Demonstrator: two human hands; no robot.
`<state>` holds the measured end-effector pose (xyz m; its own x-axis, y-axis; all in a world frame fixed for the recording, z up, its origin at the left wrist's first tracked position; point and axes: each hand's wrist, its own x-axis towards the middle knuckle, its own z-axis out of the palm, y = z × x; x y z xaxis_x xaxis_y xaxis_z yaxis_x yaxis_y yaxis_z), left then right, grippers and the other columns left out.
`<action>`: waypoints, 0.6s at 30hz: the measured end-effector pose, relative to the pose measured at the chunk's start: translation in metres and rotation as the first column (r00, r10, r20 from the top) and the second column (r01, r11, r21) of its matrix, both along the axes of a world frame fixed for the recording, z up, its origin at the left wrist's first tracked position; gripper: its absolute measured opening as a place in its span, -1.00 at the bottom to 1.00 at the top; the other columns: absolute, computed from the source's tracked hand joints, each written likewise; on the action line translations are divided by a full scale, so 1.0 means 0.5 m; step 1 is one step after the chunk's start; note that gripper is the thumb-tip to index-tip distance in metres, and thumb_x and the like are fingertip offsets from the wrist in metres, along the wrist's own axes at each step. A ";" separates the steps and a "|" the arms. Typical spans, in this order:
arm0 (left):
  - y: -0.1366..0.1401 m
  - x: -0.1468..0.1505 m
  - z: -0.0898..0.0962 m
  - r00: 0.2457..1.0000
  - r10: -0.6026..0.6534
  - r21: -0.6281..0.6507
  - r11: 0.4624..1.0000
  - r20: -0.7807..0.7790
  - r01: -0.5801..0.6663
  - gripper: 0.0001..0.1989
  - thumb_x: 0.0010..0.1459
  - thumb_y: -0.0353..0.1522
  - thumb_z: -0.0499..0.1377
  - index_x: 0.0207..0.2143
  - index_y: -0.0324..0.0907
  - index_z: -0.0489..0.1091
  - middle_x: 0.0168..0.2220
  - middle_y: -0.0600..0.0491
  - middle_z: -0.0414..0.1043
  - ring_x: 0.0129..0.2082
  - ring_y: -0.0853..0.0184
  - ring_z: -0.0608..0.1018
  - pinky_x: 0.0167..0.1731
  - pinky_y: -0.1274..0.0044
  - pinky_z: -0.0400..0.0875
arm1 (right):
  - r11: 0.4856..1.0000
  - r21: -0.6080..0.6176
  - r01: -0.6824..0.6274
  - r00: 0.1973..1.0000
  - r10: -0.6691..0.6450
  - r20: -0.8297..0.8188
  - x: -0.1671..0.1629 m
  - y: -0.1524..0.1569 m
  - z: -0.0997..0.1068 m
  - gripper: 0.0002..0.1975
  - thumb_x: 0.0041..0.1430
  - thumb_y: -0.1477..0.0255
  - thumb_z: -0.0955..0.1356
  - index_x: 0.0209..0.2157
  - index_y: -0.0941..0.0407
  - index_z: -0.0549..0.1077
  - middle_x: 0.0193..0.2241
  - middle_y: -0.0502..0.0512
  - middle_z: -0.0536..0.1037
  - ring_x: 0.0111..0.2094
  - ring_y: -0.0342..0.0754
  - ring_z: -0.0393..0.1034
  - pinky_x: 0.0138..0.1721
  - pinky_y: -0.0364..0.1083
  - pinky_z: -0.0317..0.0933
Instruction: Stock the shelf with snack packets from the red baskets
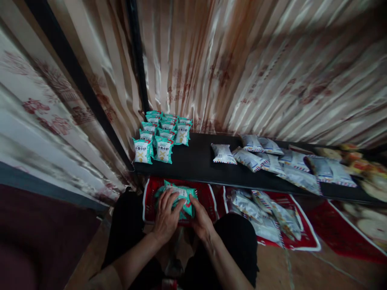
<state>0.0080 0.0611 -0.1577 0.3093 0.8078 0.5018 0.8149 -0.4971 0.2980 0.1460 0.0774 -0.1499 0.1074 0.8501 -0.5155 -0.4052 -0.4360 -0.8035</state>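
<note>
Teal snack bags [179, 192] lie in a red basket [208, 201] with a white rim, in front of my knees. My left hand [167, 213] is over the bags from the left, its fingers bent onto a teal bag. From the right, my right hand [201, 217] grips the same bag at its edge, thumb and fingers around it. Whether more than one bag is between the hands is hard to see. Above the basket, several upright teal snack bags [163, 150] stand in rows at the left end of a black shelf [193, 161].
White-and-blue snack bags [250, 158] lie farther right on the shelf. Below them, a second red basket [305, 233] holds similar bags, and a third red basket [347, 237] stands at the far right. Patterned curtains [242, 72] hang behind; a black post [137, 52] rises at the corner.
</note>
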 end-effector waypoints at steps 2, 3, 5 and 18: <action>0.002 0.002 0.012 1.000 -0.004 0.011 1.000 0.013 0.004 -0.60 0.19 -0.52 0.00 0.06 -0.12 0.30 0.08 -0.04 0.32 0.24 0.16 0.16 0.19 0.20 0.13 | 0.995 -0.048 0.091 0.987 -0.096 -0.127 0.005 -0.005 0.019 -0.67 -0.10 0.21 0.43 -0.27 0.04 0.43 -0.25 0.04 0.55 -0.21 0.01 0.44 -0.27 -0.04 0.35; 0.004 0.002 0.016 1.000 -0.014 0.013 1.000 0.014 0.014 -0.59 0.19 -0.52 -0.01 0.08 -0.14 0.27 0.10 -0.04 0.31 0.24 0.17 0.16 0.20 0.20 0.11 | 0.989 -0.078 0.125 0.975 -0.137 -0.174 0.008 -0.008 0.028 -0.67 -0.13 0.25 0.45 -0.27 0.03 0.43 -0.26 0.02 0.55 -0.21 0.00 0.44 -0.27 -0.05 0.35; 0.008 -0.001 0.017 0.999 -0.046 0.023 0.999 0.007 0.046 -0.56 0.20 -0.52 -0.03 0.12 -0.12 0.23 0.13 -0.04 0.28 0.25 0.18 0.14 0.21 0.19 0.08 | 0.987 -0.091 0.135 0.971 -0.150 -0.186 0.018 -0.013 0.047 -0.66 -0.13 0.26 0.45 -0.26 0.04 0.42 -0.28 0.01 0.55 -0.22 0.00 0.44 -0.28 -0.06 0.35; 0.064 0.006 0.042 0.897 -0.062 -0.356 0.904 0.438 0.237 -0.50 0.22 -0.28 0.00 0.20 -0.15 0.10 0.16 -0.11 0.24 0.16 0.19 0.30 0.14 0.28 0.20 | 0.999 0.048 0.019 0.999 -0.018 -0.031 0.071 -0.011 0.096 -0.56 -0.11 0.01 0.43 -0.31 0.06 0.50 -0.38 0.01 0.55 -0.35 -0.09 0.43 -0.28 -0.13 0.26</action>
